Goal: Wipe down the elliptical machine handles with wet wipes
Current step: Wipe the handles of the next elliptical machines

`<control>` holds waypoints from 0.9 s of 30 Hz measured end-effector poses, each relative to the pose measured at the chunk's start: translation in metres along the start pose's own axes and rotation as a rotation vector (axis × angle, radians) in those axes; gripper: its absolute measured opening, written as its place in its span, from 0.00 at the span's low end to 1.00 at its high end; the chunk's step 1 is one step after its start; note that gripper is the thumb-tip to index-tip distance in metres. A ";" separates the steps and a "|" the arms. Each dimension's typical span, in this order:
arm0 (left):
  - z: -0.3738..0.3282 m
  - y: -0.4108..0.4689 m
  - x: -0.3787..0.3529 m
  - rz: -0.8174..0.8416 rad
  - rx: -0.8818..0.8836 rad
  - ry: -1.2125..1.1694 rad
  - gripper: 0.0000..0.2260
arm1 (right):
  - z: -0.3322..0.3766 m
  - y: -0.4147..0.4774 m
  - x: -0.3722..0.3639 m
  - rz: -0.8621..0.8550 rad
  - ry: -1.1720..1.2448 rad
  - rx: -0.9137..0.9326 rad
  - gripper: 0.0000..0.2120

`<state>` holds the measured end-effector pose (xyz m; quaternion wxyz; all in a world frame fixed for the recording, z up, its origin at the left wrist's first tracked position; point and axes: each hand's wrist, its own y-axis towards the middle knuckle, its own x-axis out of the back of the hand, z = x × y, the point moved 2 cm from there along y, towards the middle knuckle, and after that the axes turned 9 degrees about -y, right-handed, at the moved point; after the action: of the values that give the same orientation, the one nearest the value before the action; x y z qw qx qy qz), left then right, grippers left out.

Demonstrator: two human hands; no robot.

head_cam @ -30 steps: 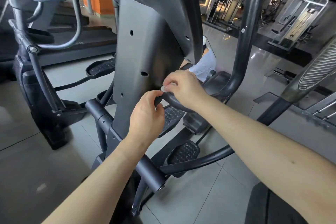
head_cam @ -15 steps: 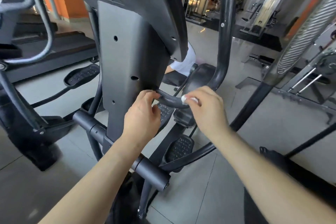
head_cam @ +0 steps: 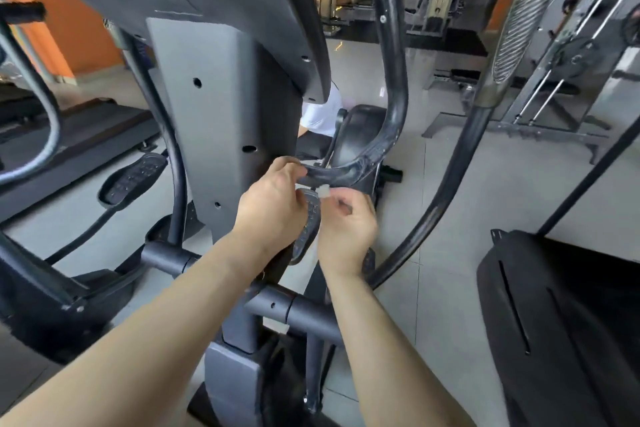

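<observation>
The right hand [head_cam: 346, 229] has been coming down off the top of the curved handle [head_cam: 349, 173] over the last half second. It is now sitting just beneath the bar, drawn in close to the left hand [head_cam: 272, 206]. It is pinching a small white wet wipe [head_cam: 323, 191] at its fingertips, with the fingers curled in tight. The wad is poking up just under the handle, though blur is making it hard to tell whether the two are touching. The left hand is curling its fingers over the handle's inner end, where the bar meets the grey column [head_cam: 214, 107] just beyond its knuckles. It is probably steadying the bar against the rubbing. Being below the bar, the right hand is likely either regathering the wipe or coming round to clean the lower face. A black pedal [head_cam: 308, 225] is showing lower down, in the gap between the two hands. No wipe packet, tub or bin is showing near either hand, so the pinched wipe is the only one in sight.
</observation>
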<state>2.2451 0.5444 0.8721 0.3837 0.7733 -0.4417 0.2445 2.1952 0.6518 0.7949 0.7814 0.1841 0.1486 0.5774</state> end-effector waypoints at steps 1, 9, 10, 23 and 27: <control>0.001 0.001 0.001 0.011 -0.010 0.014 0.15 | -0.003 0.003 0.003 -0.014 0.009 -0.027 0.10; 0.009 0.003 0.005 0.058 -0.053 0.061 0.16 | -0.012 0.010 0.001 -0.151 0.102 -0.325 0.04; 0.009 0.004 0.005 0.059 -0.056 0.060 0.16 | -0.009 0.002 -0.005 -0.146 0.121 -0.350 0.05; -0.001 0.015 0.004 0.107 -0.045 0.076 0.16 | -0.002 0.065 0.016 -0.221 0.174 -0.440 0.05; -0.005 0.018 0.003 0.102 -0.050 0.031 0.13 | -0.001 0.037 0.007 -0.145 0.132 -0.385 0.08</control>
<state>2.2303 0.5416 0.8841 0.3966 0.7362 -0.4804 0.2645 2.1651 0.6682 0.8105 0.8303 -0.0180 0.0993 0.5481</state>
